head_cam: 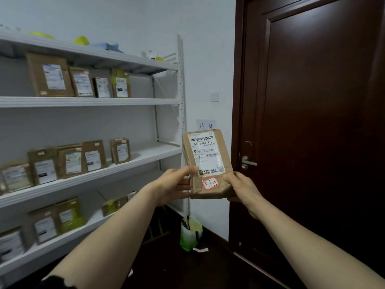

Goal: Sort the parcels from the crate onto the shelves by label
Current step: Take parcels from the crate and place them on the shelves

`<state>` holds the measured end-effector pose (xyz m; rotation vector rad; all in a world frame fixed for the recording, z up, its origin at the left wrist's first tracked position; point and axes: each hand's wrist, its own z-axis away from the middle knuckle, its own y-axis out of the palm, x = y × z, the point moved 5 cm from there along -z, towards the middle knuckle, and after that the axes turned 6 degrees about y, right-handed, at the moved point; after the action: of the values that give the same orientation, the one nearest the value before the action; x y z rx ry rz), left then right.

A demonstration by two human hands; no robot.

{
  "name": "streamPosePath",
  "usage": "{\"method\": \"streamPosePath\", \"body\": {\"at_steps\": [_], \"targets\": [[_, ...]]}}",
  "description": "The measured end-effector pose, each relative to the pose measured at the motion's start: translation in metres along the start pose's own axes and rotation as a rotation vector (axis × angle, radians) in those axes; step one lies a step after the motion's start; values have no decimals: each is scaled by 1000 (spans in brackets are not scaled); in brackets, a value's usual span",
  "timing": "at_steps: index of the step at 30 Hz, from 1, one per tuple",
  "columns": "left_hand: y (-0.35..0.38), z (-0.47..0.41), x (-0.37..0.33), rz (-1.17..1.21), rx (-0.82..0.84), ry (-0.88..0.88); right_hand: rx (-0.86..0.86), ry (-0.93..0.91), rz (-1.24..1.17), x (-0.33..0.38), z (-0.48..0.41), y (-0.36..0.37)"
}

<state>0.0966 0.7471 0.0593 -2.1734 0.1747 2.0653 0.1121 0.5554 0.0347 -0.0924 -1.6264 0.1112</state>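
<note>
Both bare forearms reach in from the near edge, left forearm (108,236) and right forearm (308,247), with a dark sleeve (56,282) at the near left corner.

Left hand (174,185): grasping the parcel (208,163) at its lower left edge, thumb across the front face, fingers behind. Right hand (241,188): grasping the lower right corner, fingers curled round the back and underside.

The parcel is brown, taped, and held upright in the air between the two hands, its front face toward the camera. It is to the right of the shelving unit (89,101) and touches none of its boards. A white shipping label (205,153) with barcodes reads "507-P802 T70". Below it is a red-bordered sticker (210,183) with handwriting, roughly "3-1-11".

The shelving unit is white with several tiers, along the left wall. The shelved parcels (93,155) stand upright in rows with labels facing out; those at the far left are blurred.

To the right is a dark brown door (312,122) with a metal handle (249,162). The wall between holds a switch (214,95) and a paper note (205,125), partly hidden behind the held parcel. A green and white bag (190,234) sits on the floor by the shelf post.
</note>
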Motion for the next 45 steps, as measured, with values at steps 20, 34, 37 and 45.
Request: {"method": "streamPosePath", "body": {"at_steps": [20,34,37,45], "targets": [[-94,9,-1,24,-218,37,220,6,-188,10,-38,103],[-259,-89,-29,29,-388,195,220,-163,-224,52,-181,252],[-279,-119,-21,41,-390,182,203,-158,-220,48,-209,265],[-305,-213,3,5,-406,183,209,-146,-217,25,-303,279]]}}
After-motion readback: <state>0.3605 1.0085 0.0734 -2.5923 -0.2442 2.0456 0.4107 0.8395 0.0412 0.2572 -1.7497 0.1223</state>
